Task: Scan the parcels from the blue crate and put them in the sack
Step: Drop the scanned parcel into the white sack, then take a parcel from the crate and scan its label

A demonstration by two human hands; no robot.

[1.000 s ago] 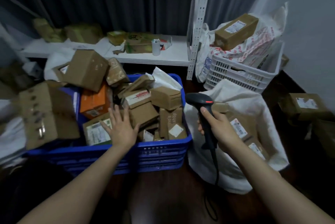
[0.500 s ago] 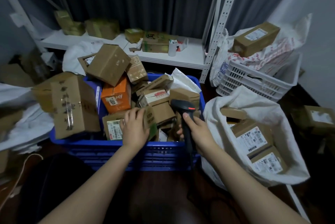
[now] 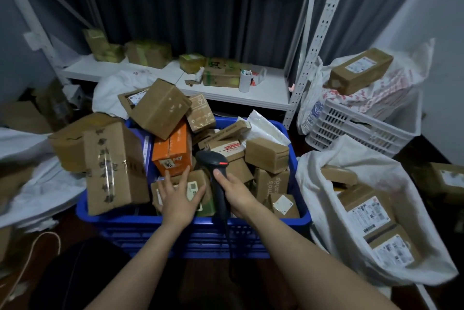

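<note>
Our left hand (image 3: pixel 179 199) lies spread on a parcel (image 3: pixel 198 177) in the crate (image 3: pixel 251 222), lower centre, while our right hand (image 3: pixel 234 194) grips the scanner (image 3: pixel 212 160); that palm over the label could block the scan.

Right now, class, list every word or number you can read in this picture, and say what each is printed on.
"MY": on the orange box in the blue crate.
"405", first digit unsure: white sticker on that orange box.
"mo's" and "kshop", cut off: brown box right of the scanner.
Too blurred: tape characters on the large box, shipping labels in the sack.
</note>
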